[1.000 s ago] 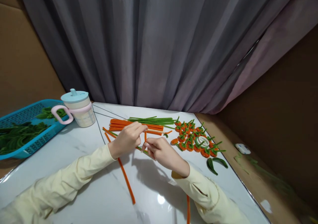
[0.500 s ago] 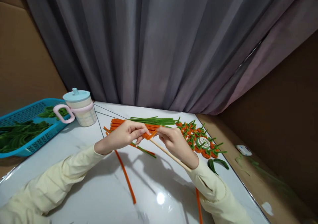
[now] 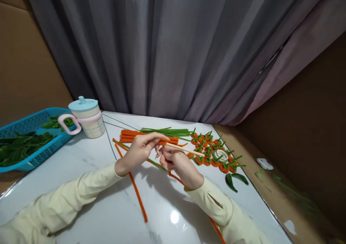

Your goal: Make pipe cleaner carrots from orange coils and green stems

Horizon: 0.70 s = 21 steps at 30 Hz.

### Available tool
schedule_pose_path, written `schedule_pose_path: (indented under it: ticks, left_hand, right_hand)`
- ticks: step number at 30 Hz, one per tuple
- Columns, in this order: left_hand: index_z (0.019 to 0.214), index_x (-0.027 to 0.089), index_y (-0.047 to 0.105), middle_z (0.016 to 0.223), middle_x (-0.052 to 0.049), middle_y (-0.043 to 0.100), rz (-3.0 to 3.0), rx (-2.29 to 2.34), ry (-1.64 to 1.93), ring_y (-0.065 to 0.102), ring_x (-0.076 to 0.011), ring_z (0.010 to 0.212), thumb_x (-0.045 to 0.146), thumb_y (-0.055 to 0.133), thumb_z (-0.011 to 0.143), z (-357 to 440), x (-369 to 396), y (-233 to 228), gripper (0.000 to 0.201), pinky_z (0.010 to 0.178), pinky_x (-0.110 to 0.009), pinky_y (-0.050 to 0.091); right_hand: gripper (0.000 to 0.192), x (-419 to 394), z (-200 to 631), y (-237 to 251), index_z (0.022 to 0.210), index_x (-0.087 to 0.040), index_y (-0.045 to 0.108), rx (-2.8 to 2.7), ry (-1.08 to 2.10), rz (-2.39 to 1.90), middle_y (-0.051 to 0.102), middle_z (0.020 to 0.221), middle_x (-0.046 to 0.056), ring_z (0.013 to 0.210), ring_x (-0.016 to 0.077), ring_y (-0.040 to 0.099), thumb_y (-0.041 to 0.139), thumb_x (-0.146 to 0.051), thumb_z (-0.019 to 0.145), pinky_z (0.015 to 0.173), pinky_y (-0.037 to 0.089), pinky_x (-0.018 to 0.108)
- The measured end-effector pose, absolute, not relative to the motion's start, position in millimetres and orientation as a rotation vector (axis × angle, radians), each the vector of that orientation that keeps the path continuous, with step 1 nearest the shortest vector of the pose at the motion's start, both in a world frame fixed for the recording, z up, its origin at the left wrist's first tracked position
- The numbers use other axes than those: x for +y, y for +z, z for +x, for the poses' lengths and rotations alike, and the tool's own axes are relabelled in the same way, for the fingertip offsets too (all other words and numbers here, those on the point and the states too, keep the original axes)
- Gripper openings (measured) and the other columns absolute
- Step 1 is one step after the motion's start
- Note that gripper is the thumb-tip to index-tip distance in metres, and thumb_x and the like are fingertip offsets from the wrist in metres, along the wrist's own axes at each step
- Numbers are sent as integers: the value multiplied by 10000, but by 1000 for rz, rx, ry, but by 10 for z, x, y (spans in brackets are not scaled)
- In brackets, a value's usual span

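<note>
My left hand (image 3: 139,148) is closed around one end of a thin wooden stick (image 3: 186,149), where an orange pipe cleaner (image 3: 162,142) is wound about it. The stick's bare end points right, over my right hand (image 3: 181,162). That hand is closed just below the winding, its fingertips pinching the pipe cleaner, though they are partly hidden. An orange length (image 3: 176,177) trails from under it past the right sleeve. Behind my hands lie a bundle of orange pipe cleaners (image 3: 127,136) and a bundle of green pipe cleaners (image 3: 167,131).
Several small orange pipe-cleaner pieces with green tops (image 3: 199,160) sit at the right, around a white ring (image 3: 222,155). Green leaf shapes (image 3: 230,182) lie nearby. A loose orange pipe cleaner (image 3: 138,197) lies in front. Left are a lidded cup (image 3: 93,127) and a blue basket (image 3: 40,156).
The stick has swung from pointing down toward my right forearm to pointing right, nearly level. My right hand has moved down and left, beneath the winding; the trailing pipe cleaner has shifted with it.
</note>
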<state>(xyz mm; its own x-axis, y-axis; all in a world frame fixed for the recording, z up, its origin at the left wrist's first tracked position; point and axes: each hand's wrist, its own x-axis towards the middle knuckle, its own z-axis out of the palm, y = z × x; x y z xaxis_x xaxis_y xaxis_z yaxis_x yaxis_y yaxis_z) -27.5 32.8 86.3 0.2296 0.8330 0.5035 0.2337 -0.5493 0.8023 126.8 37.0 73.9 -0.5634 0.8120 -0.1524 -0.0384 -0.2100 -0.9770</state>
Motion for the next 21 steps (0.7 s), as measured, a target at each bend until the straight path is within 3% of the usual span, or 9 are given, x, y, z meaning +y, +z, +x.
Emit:
schedule_pose_path:
  ticks: [5,9,13,17,21]
  left_hand:
    - [876,144,627,671,-12,573,2444,957,1566,529,-111,597,-5,375,774,-319,357,733,310,562,-216,432]
    - [918,150,596,720,-31,573,2772,1035,1556,527,-141,662,-24,382,754,-367,388,712,321,614,-240,447]
    - [893,127,588,737,-65,570,2966,1248,1264,525,-184,695,-50,342,664,-392,388,729,380,617,-273,452]
    - [824,133,588,715,-66,566,2995,1353,952,528,-197,682,-52,340,609,-389,372,746,377,595,-280,437]
    - [804,140,595,737,-56,616,2782,1284,858,556,-175,679,-52,346,628,-400,385,817,361,598,-255,414]
  right_hand:
    - [226,322,1280,793,759,-128,557,-1373,2055,-797,468,459,-42,363,49,191,442,-297,855,403,126,218]
    - [242,365,1263,737,828,-132,543,-1458,1929,-784,504,503,-37,385,53,209,455,-355,862,412,146,207]
    - [190,400,1273,720,764,-155,511,-1829,1495,-925,487,493,-38,430,84,353,370,-199,884,474,272,206]
    - [226,393,1329,766,646,-165,493,-2231,849,-1051,476,520,-36,514,103,427,384,18,719,549,301,212]
    - [328,411,1385,777,796,-148,564,-2467,316,-1193,584,694,22,598,135,475,394,66,613,545,265,229]
